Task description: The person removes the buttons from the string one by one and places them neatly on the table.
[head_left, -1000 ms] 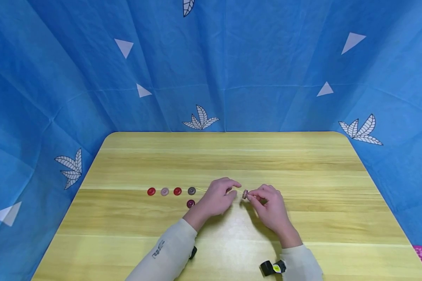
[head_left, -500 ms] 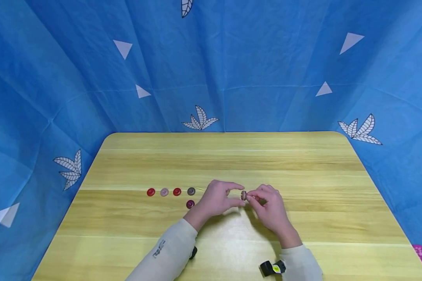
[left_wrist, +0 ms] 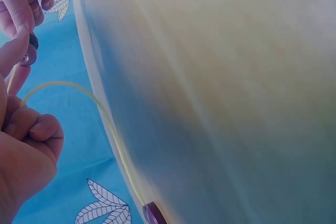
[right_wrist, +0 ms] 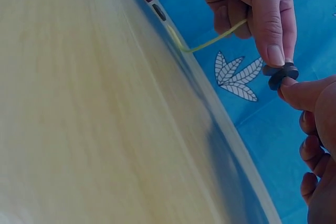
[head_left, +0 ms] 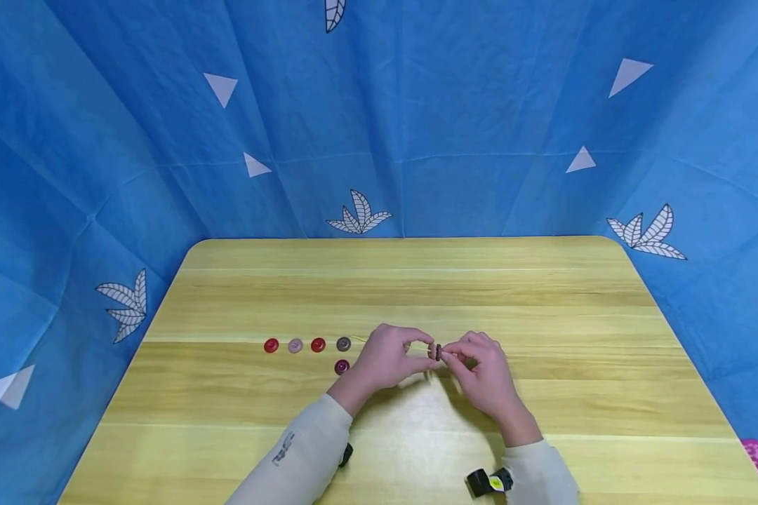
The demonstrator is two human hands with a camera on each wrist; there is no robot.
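Between the hands, in the head view, two button-like discs stand on edge side by side: a pinkish one (head_left: 432, 351) and a dark one (head_left: 439, 352). My left hand (head_left: 387, 358) pinches the pinkish disc between thumb and forefinger. From the other side, the right hand (head_left: 485, 375) grips the dark disc with thumb and fingertip. A yellow cord (right_wrist: 218, 39) passes through the left hand's curled fingers and trails to the table, near a grey button (head_left: 344, 344). In the left wrist view the cord (left_wrist: 58, 83) arches toward a purple button (left_wrist: 154, 213).
A row of buttons, including a red one (head_left: 271, 345), a pale pink one (head_left: 295, 345) and another red one (head_left: 318, 344), lies left of the hands. A maroon button (head_left: 342, 367) sits below the grey one. Blue cloth (head_left: 480, 105) hangs behind the wooden table (head_left: 417, 273).
My left thumb and forefinger left the cord near the discs, spread around them, then closed on the pinkish disc. The right hand stays almost in place.
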